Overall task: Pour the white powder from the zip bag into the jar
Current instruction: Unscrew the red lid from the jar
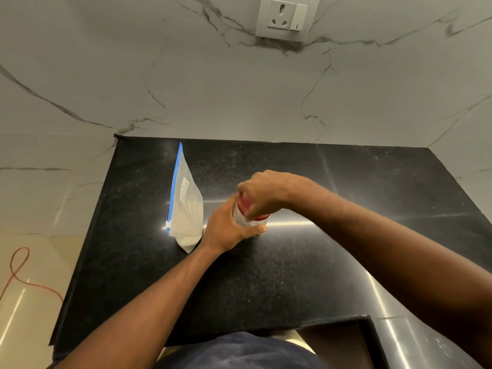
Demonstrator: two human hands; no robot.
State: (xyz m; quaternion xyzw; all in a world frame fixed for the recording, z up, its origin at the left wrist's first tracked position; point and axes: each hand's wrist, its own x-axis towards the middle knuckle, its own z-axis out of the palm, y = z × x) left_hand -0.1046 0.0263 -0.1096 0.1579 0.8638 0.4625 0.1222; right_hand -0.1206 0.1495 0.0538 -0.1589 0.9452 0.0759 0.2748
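Observation:
A clear jar with a red lid stands on the black counter, near its middle. My left hand wraps around the jar's body from the left. My right hand covers the red lid from above, fingers closed on it. Most of the jar is hidden by both hands. The zip bag stands upright just left of the jar, apart from my hands. It has a blue zip strip along its left edge, a white slider low on it, and white powder in its lower part.
Marble-patterned walls close in the counter at the back and on both sides. A wall socket sits high on the back wall. An orange cord lies on the floor beyond the counter's left edge. A notch cuts into the counter's front right.

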